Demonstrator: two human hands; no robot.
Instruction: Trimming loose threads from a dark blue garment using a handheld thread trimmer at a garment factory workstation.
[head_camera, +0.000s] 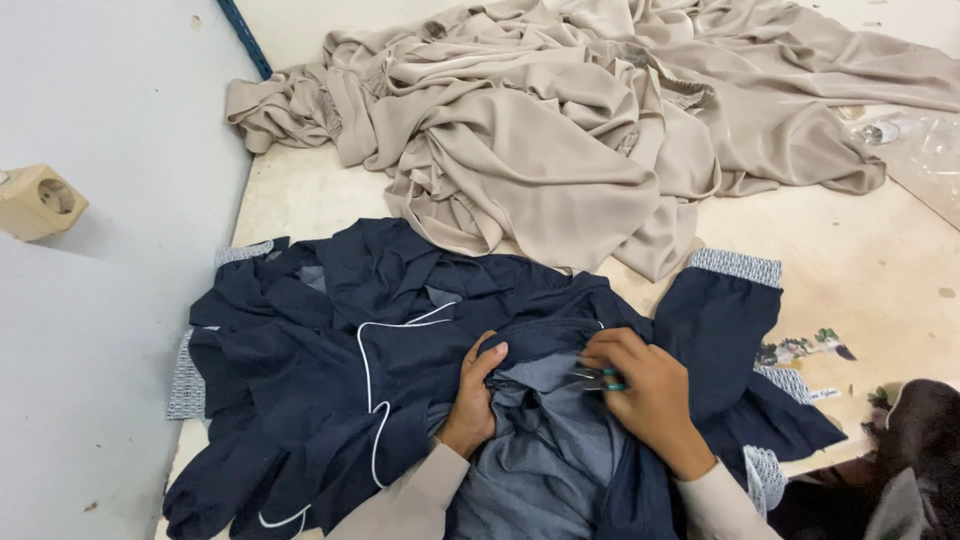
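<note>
Two hands working a dark navy garment with thin white piping (350, 360) on a pale wooden tabletop (860, 260).

The left hand (472, 395) is closed in a pinch on a fold of the navy garment at its middle; just to the right of it, the right hand (645, 385) curls narrowly around small green-handled metal snips (598, 379) resting on the same fold. The garment lies at the table's near edge, patterned grey-white cuffs (736, 266) at its corners. Beyond the garment sits a crumpled beige cloth heap (560, 130); left of it, a cream wall socket (40, 200).
</note>
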